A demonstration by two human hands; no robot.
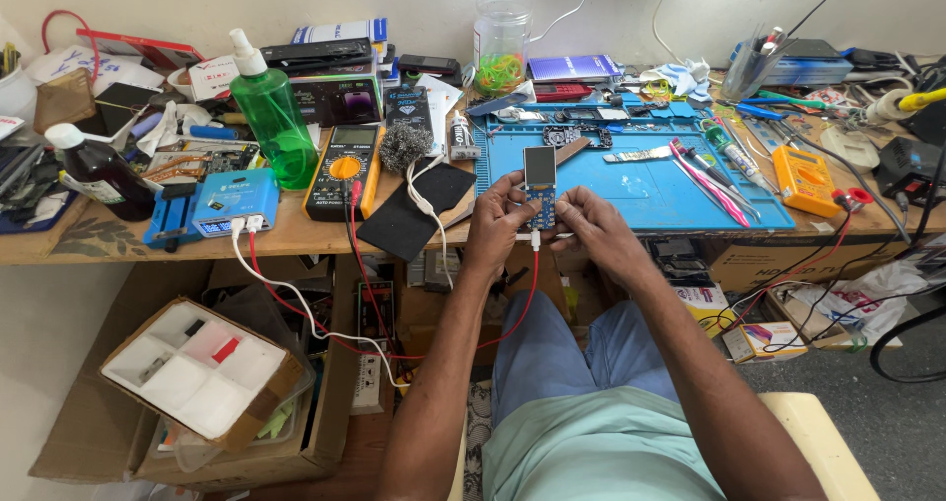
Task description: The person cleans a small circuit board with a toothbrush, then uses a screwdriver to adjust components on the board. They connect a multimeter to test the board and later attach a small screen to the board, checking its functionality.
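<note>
Blue phone board (539,194) (grey screen on top) stands upright, pinched between my left hand (496,227) and right hand (588,223).

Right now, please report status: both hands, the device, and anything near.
Left hand and right hand both gripping small phone, held upright over bench edge. Red wire hangs below it. Blue work mat right behind.

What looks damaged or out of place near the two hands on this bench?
The small phone held between the left hand and right hand is stripped: its lower half is a bare blue board under the screen. A white cable plugs into its bottom. Loose parts lie on the blue mat.
</note>
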